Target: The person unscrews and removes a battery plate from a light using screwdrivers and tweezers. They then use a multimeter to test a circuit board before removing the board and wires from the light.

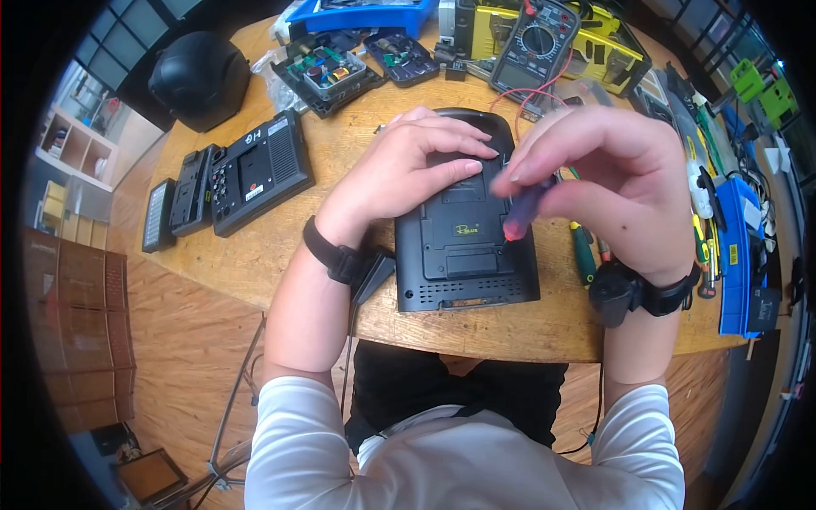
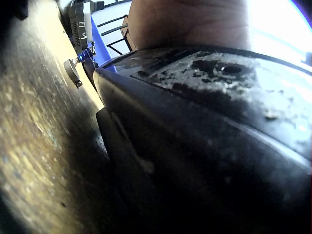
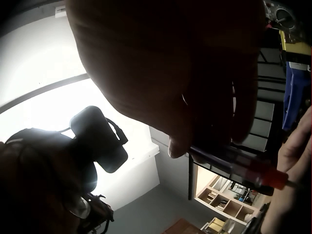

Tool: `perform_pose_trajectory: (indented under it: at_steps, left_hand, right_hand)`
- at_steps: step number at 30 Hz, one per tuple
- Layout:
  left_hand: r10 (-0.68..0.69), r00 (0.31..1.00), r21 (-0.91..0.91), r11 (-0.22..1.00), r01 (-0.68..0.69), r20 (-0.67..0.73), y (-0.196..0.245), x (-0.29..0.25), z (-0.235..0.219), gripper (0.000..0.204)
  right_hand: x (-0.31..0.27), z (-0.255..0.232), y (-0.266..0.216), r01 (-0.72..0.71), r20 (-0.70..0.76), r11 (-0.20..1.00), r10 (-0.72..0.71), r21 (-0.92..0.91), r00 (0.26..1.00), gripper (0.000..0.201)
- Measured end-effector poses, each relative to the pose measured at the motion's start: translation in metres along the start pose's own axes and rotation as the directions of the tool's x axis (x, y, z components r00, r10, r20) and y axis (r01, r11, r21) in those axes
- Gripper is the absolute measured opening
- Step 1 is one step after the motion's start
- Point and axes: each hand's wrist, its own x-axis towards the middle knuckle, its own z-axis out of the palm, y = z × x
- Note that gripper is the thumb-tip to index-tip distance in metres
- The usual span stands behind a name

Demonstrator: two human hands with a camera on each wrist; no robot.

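A black device [image 1: 466,255] with a small yellow logo lies on the wooden table in the head view. Across its upper part rests my left hand [image 1: 425,161], fingers lightly spread. My right hand [image 1: 616,174] pinches a dark screwdriver with a red end [image 1: 517,223] above the device's right side. The right wrist view shows the same screwdriver [image 3: 234,163] between the fingers of my right hand [image 3: 175,63], its thin shaft pointing right. In the left wrist view the device's dark edge [image 2: 195,112] fills much of the picture, with part of my left hand [image 2: 190,24] behind it.
Opened black housings [image 1: 263,174] lie at the left. Circuit parts [image 1: 331,72], a blue tray [image 1: 365,15] and a multimeter [image 1: 537,42] with red leads stand at the back. To the right are a green-handled tool [image 1: 583,255] and a blue bin [image 1: 735,255].
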Motion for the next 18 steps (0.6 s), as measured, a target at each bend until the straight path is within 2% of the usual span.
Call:
perform_pose_trajectory:
  at_steps: [1,2,3,5,6,7,8,12,13,14,18]
  left_hand:
    - [-0.005,1.000,0.003,1.000,0.005,0.003,0.000,0.000,0.000,0.025]
    - [-0.005,1.000,0.003,1.000,0.005,0.002,0.000,0.000,0.000,0.025]
    - [-0.009,1.000,-0.003,1.000,0.009,0.003,0.000,0.000,0.000,0.025]
    - [-0.011,1.000,-0.008,1.000,0.011,0.005,0.000,0.000,-0.001,0.025]
    - [-0.016,1.000,0.002,1.000,0.016,0.010,0.001,0.000,-0.001,0.025]
    - [-0.021,1.000,0.012,1.000,0.021,0.015,0.002,0.000,-0.002,0.025]
    - [-0.021,1.000,0.012,1.000,0.020,0.015,0.003,0.000,-0.001,0.025]
    - [-0.031,0.999,-0.006,0.999,0.031,0.006,0.001,0.000,0.000,0.025]
    - [-0.021,1.000,-0.006,1.000,0.021,0.006,0.000,0.000,0.000,0.025]
    - [-0.021,1.000,-0.006,1.000,0.021,0.006,0.000,-0.001,0.000,0.025]
    - [-0.005,1.000,0.007,1.000,0.005,0.006,0.001,0.001,-0.001,0.025]
  right_hand:
    - [0.000,0.002,-0.011,-0.185,-0.010,0.968,0.190,0.169,0.982,0.021]
    - [-0.001,0.002,-0.017,-0.355,0.012,0.874,0.372,0.333,0.928,0.022]
    - [-0.001,0.002,-0.015,-0.354,0.011,0.874,0.372,0.333,0.928,0.022]
    - [-0.002,0.002,-0.007,-0.223,0.023,0.928,0.226,0.299,0.974,0.021]
    - [0.000,-0.001,-0.001,-0.222,0.022,0.928,0.226,0.298,0.974,0.021]
    - [0.004,-0.006,0.006,-0.013,0.082,0.999,0.010,0.044,0.997,0.020]
    - [0.007,-0.010,0.010,0.221,0.193,0.956,-0.184,-0.193,0.964,0.019]
    - [0.006,-0.013,0.004,0.263,0.245,0.944,-0.212,-0.200,0.946,0.020]
    - [0.004,-0.002,-0.010,-0.051,0.066,0.999,0.050,0.010,0.997,0.022]
    - [0.003,0.005,-0.017,-0.321,-0.047,0.910,0.345,0.264,0.937,0.025]
    - [0.003,-0.001,-0.007,-0.324,-0.001,0.878,0.346,0.351,0.938,0.028]
